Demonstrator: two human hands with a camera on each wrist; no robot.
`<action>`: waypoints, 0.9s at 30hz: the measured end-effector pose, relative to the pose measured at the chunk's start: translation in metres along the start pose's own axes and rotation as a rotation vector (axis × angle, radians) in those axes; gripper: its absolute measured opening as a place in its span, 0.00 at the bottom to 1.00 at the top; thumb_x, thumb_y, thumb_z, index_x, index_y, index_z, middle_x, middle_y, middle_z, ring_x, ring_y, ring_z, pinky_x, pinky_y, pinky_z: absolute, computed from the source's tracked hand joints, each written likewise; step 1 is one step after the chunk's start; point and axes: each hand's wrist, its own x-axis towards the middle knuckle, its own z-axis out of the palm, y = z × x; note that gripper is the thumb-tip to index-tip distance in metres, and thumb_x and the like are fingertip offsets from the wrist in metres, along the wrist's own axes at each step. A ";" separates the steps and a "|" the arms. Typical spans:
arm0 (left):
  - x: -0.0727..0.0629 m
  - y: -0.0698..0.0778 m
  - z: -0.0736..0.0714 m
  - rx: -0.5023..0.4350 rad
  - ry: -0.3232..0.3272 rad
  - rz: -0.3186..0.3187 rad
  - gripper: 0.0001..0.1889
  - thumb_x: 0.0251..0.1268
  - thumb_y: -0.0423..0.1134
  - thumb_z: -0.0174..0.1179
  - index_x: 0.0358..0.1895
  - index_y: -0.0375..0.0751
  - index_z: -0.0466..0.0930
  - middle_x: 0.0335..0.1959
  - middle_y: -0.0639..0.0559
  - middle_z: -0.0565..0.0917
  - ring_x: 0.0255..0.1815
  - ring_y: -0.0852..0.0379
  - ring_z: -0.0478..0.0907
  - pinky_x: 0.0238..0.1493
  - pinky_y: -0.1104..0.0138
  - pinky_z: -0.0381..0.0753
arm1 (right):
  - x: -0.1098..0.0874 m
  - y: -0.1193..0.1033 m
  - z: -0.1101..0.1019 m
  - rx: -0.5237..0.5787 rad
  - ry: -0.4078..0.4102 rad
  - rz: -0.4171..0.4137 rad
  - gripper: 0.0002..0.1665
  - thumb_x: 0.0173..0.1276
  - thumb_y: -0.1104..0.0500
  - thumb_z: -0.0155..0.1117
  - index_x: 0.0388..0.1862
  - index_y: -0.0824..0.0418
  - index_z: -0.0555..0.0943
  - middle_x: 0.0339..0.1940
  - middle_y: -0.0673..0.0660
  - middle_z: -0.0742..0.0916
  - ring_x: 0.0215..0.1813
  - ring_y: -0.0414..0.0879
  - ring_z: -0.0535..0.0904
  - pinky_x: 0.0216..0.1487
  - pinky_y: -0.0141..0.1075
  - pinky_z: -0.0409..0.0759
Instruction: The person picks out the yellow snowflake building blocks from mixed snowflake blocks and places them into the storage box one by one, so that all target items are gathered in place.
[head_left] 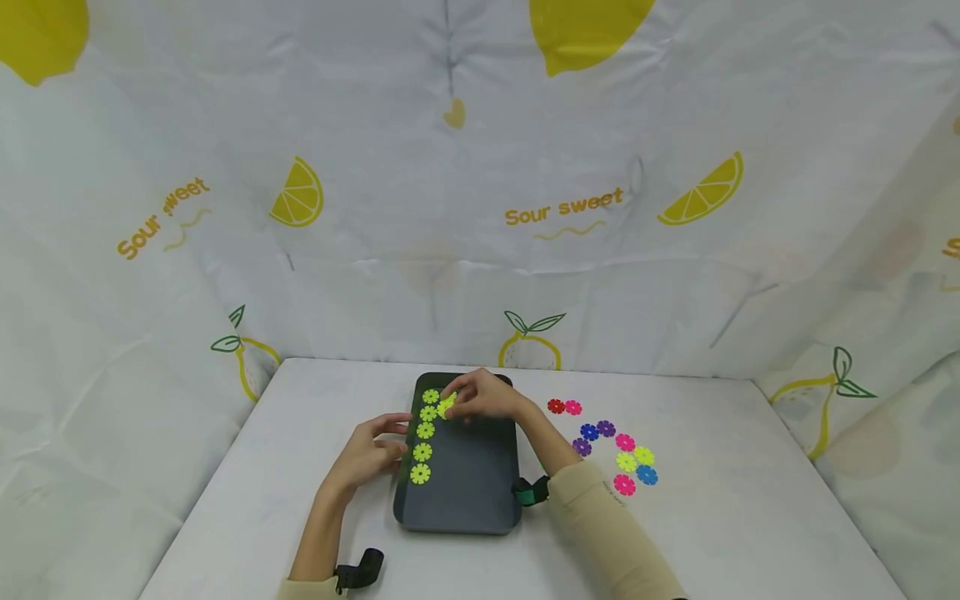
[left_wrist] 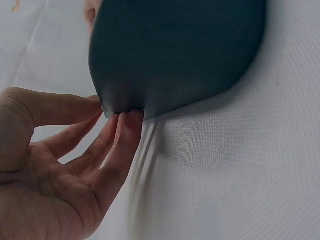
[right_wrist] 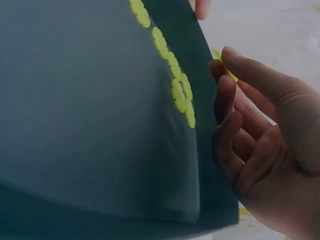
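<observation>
My right hand point(head_left: 483, 394) is over the far end of a dark grey tray point(head_left: 468, 483), pinching a yellow flower-shaped disc point(right_wrist: 231, 74) between thumb and fingertips. Under those fingers another yellow disc point(head_left: 442, 411) lies in the tray, partly covered. Several more yellow discs point(head_left: 425, 430) form a column along the tray's left side. At the left rim is my left hand point(head_left: 367, 450); in the left wrist view its thumb and bent fingertips point(left_wrist: 131, 122) hold the tray's edge. The exact contact beneath the rim is hidden.
To the tray's right, loose discs lie on the white table point(head_left: 720, 500): red point(head_left: 556, 407), pink point(head_left: 625, 484), purple point(head_left: 606, 428), blue point(head_left: 647, 475) and yellow point(head_left: 643, 456). My right forearm covers part of that area. A lemon-print cloth point(head_left: 420, 317) hangs behind the table.
</observation>
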 end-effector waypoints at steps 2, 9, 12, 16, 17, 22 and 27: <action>0.000 0.000 -0.001 -0.001 -0.001 0.000 0.29 0.65 0.27 0.64 0.72 0.41 0.80 0.63 0.36 0.84 0.45 0.52 0.88 0.44 0.59 0.90 | 0.002 0.002 0.002 -0.007 -0.017 0.023 0.20 0.73 0.63 0.74 0.60 0.70 0.86 0.39 0.71 0.94 0.27 0.38 0.84 0.32 0.31 0.79; 0.001 0.001 -0.002 -0.004 -0.001 0.003 0.30 0.65 0.27 0.64 0.72 0.41 0.80 0.63 0.36 0.84 0.45 0.52 0.88 0.43 0.59 0.90 | 0.004 0.013 0.008 -0.005 -0.059 0.094 0.19 0.73 0.63 0.74 0.60 0.67 0.87 0.38 0.66 0.94 0.28 0.37 0.85 0.33 0.31 0.84; 0.001 0.001 -0.002 -0.001 -0.001 0.009 0.30 0.64 0.27 0.65 0.72 0.41 0.80 0.63 0.36 0.84 0.46 0.51 0.88 0.43 0.58 0.90 | 0.004 0.015 0.009 -0.004 -0.075 0.113 0.19 0.73 0.63 0.74 0.60 0.67 0.87 0.37 0.64 0.95 0.28 0.37 0.86 0.33 0.31 0.85; 0.001 0.002 -0.003 0.002 -0.001 0.013 0.30 0.64 0.27 0.64 0.72 0.40 0.80 0.63 0.36 0.84 0.46 0.51 0.88 0.43 0.58 0.90 | 0.005 0.015 0.009 -0.009 -0.083 0.121 0.19 0.72 0.63 0.75 0.59 0.67 0.88 0.37 0.63 0.95 0.28 0.37 0.85 0.34 0.31 0.85; 0.001 0.003 -0.003 0.001 0.000 0.012 0.30 0.64 0.27 0.64 0.72 0.40 0.80 0.63 0.36 0.84 0.46 0.51 0.88 0.44 0.58 0.90 | 0.005 0.014 0.009 -0.012 -0.086 0.122 0.19 0.72 0.63 0.75 0.59 0.66 0.88 0.37 0.63 0.95 0.28 0.37 0.85 0.34 0.31 0.85; 0.002 0.003 -0.002 -0.012 -0.002 0.009 0.31 0.63 0.27 0.64 0.72 0.39 0.80 0.63 0.36 0.85 0.46 0.50 0.88 0.43 0.59 0.90 | 0.005 0.013 0.010 -0.040 -0.092 0.124 0.19 0.71 0.62 0.76 0.58 0.66 0.89 0.36 0.62 0.95 0.26 0.37 0.84 0.33 0.31 0.85; 0.002 -0.001 0.000 -0.009 -0.005 0.003 0.32 0.61 0.27 0.64 0.72 0.40 0.80 0.63 0.36 0.85 0.42 0.52 0.88 0.42 0.59 0.89 | 0.002 0.015 0.012 -0.071 -0.089 0.117 0.17 0.71 0.61 0.76 0.56 0.66 0.89 0.32 0.62 0.93 0.23 0.36 0.81 0.31 0.30 0.82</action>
